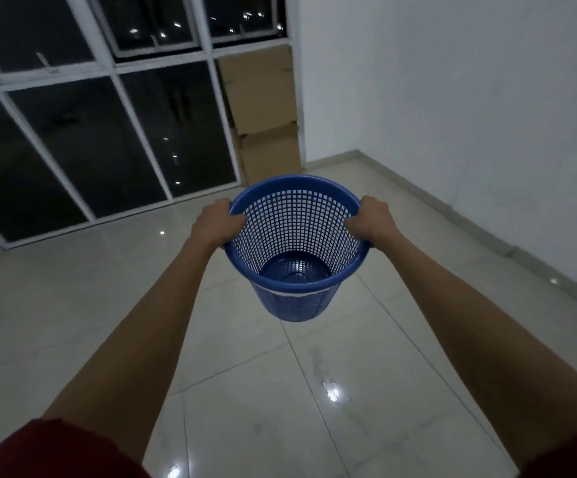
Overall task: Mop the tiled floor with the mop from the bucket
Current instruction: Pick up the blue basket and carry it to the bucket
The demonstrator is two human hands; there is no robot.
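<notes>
Fingers [239, 220] of left hand [216, 224] and right hand [373, 220] curl tight round a rim. Below lies the glossy pale tiled floor [245, 391]; brown cardboard boxes [263, 108] stand at twelve o'clock; the round blue mesh plastic basket [294, 215] hangs mid-air. No mop shows. This is probably clearing space; next, park the basket.

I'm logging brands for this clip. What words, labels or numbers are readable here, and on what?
None can be read.
The blue basket, gripped by the left hand and right hand: no label visible.
The cardboard boxes: blurred, no print visible.
The wall and window: no text.
</notes>
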